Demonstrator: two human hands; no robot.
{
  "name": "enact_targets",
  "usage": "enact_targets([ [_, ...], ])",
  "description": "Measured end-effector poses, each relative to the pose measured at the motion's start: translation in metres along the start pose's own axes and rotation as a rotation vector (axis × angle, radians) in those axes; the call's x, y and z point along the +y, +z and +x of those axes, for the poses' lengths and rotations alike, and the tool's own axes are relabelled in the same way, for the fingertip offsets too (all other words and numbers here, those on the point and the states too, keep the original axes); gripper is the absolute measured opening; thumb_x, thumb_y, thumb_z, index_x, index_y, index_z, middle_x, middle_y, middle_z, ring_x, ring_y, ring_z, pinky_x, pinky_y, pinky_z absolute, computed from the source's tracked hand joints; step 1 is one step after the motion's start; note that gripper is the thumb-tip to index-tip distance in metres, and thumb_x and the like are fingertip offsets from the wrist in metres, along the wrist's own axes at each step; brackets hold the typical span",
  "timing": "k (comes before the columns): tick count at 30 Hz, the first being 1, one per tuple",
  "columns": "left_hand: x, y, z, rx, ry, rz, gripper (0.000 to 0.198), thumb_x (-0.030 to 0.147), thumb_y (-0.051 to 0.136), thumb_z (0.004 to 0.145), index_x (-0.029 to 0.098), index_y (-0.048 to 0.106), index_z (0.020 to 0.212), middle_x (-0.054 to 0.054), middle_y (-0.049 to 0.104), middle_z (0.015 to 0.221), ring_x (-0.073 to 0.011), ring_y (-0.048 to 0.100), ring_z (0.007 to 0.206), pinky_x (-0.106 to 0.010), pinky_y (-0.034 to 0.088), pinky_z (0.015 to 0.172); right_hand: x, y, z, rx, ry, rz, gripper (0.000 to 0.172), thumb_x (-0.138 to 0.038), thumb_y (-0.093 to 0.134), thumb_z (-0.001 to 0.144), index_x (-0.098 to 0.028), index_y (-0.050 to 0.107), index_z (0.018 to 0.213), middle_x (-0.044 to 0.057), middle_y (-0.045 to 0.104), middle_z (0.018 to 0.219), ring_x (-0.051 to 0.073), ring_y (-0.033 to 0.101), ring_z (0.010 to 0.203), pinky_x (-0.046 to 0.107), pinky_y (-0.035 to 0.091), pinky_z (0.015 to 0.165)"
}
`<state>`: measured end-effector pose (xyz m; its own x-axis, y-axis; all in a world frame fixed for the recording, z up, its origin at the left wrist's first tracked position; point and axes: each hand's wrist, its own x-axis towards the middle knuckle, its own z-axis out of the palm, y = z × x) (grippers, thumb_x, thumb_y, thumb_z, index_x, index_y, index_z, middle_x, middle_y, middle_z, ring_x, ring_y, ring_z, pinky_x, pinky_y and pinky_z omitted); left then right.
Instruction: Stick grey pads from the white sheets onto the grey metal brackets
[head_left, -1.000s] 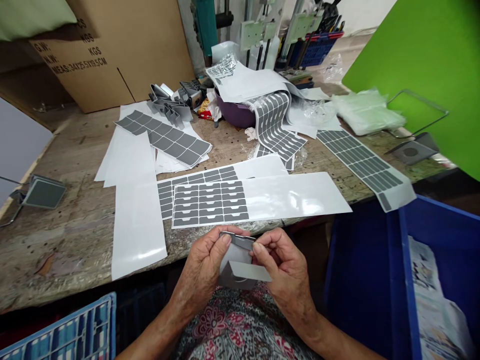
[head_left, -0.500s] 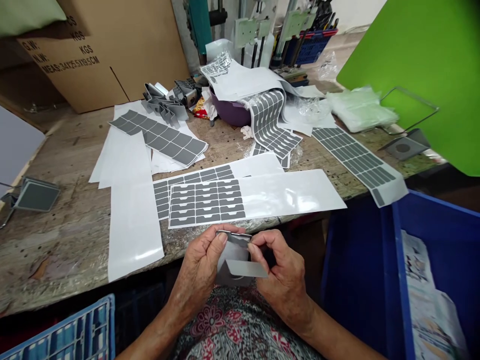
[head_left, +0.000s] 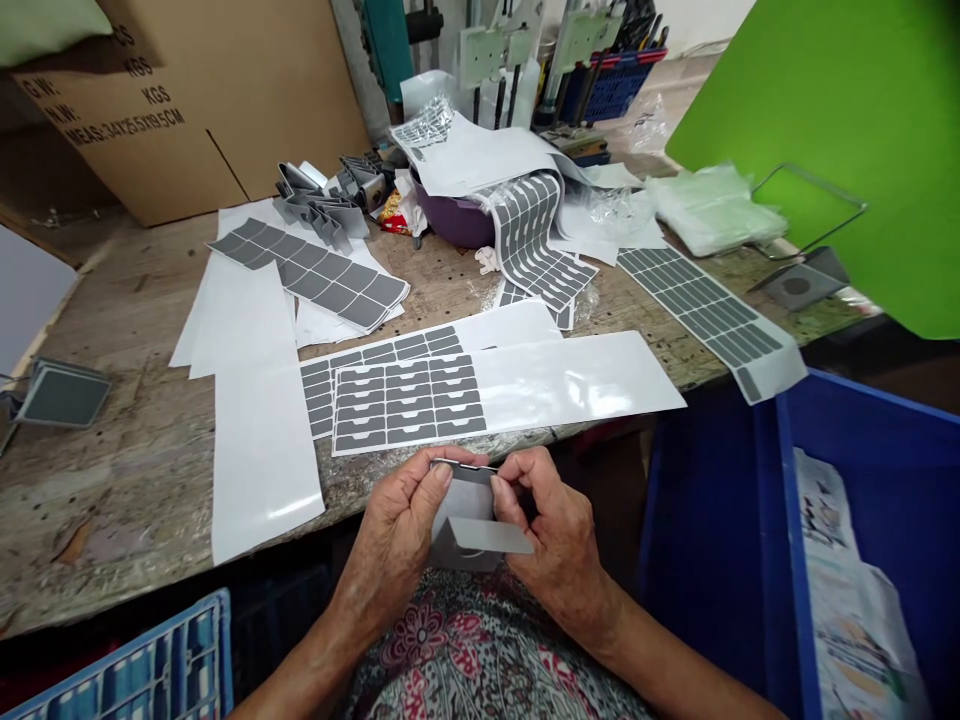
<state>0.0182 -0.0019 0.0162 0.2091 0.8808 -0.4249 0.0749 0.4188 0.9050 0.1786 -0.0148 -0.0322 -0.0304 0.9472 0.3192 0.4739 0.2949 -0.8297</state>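
Observation:
Low in front of my lap, both hands hold a bent grey metal piece [head_left: 465, 500] with a folded flap. My left hand [head_left: 397, 525] is closed on its upper left edge, thumb pressed on the near face. Along that upper edge lies a thin dark grey strip [head_left: 471, 475], like a cut-out sticker. My right hand [head_left: 551, 525] pinches the strip's right end at the corner, with the flap beside its lower fingers. Just beyond my hands, a sheet of dark grey stickers [head_left: 409, 405] on white backing lies at the table edge.
More sticker sheets [head_left: 311, 275] and blank backing paper [head_left: 262, 450] cover the wooden table [head_left: 142, 480]. Bent grey pieces [head_left: 319, 205] are piled behind, near a purple bowl [head_left: 457, 220]. A blue bin [head_left: 712, 560] stands at right, a blue crate [head_left: 150, 660] at lower left.
My right hand has moved slightly left and up at the corner. The dark strip, angled off the edge before, now lies closer along it. The whole view has shifted slightly.

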Motion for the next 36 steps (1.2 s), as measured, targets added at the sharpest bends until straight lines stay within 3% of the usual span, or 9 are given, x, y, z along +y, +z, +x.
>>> enact_targets([
  [7, -0.004, -0.001, 0.003, 0.01, -0.01, -0.02, 0.041, 0.048, 0.049, 0.093, 0.02, 0.063, 0.121, -0.008, 0.07, 0.112, -0.0164, 0.062, 0.072, -0.025, 0.046, 0.062, 0.0, 0.001, 0.002, 0.003, -0.002, 0.008, 0.012, -0.014, 0.047, 0.095, -0.023, 0.047, 0.087, -0.004, 0.05, 0.07, 0.01, 0.052, 0.056, 0.023, 0.045, 0.055],
  [20, -0.006, -0.001, 0.001, 0.033, -0.001, 0.011, 0.039, 0.046, 0.05, 0.094, 0.019, 0.064, 0.119, -0.008, 0.071, 0.107, -0.0175, 0.063, 0.077, -0.025, 0.046, 0.064, 0.003, 0.005, 0.002, 0.015, 0.035, 0.036, 0.013, -0.016, 0.053, 0.093, -0.022, 0.049, 0.082, -0.005, 0.054, 0.064, 0.009, 0.055, 0.051, 0.02, 0.042, 0.05],
  [28, -0.006, -0.002, 0.0, 0.045, -0.042, 0.029, 0.04, 0.046, 0.049, 0.093, 0.02, 0.064, 0.121, -0.007, 0.073, 0.101, -0.0172, 0.062, 0.072, -0.024, 0.045, 0.061, 0.004, 0.008, 0.001, 0.021, 0.174, 0.109, 0.011, -0.021, 0.056, 0.09, -0.024, 0.046, 0.086, -0.007, 0.054, 0.059, 0.01, 0.054, 0.048, 0.021, 0.04, 0.046],
  [33, -0.012, -0.007, 0.008, 0.02, -0.106, -0.115, 0.042, 0.047, 0.055, 0.09, 0.017, 0.065, 0.117, -0.007, 0.074, 0.09, -0.0144, 0.06, 0.062, -0.023, 0.044, 0.057, 0.007, 0.003, 0.004, -0.058, 0.143, 0.155, 0.009, -0.016, 0.051, 0.09, -0.023, 0.048, 0.095, -0.006, 0.057, 0.062, 0.011, 0.055, 0.051, 0.022, 0.042, 0.053],
  [36, -0.017, -0.01, 0.011, 0.012, -0.169, -0.235, 0.036, 0.045, 0.059, 0.088, 0.016, 0.067, 0.107, -0.005, 0.072, 0.081, -0.0137, 0.061, 0.059, -0.022, 0.045, 0.056, 0.012, -0.002, 0.008, -0.103, 0.216, 0.255, 0.007, -0.018, 0.048, 0.092, -0.022, 0.049, 0.098, -0.004, 0.059, 0.066, 0.011, 0.056, 0.053, 0.023, 0.045, 0.055],
])
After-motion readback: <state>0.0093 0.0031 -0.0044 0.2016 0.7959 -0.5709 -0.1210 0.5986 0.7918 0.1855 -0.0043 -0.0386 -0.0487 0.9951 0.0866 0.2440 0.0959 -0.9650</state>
